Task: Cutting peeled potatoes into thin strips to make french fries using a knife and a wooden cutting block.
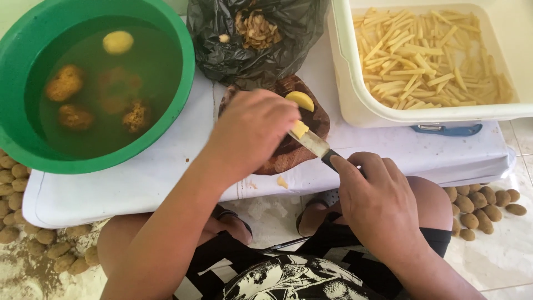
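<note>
Peeled potato piece under the knife on a dark wooden board.
The left hand presses it down; the right hand is clamped on the knife handle. Far left stands a green basin, far right a white tub of cut sticks.

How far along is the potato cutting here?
Done: the white tub already holds a deep layer of cut potato sticks.
In hand: the left hand steadies a peeled piece on the wooden board while the right hand works the knife.
Left: potatoes sit in the green basin, and more unpeeled ones lie on the floor.
</note>
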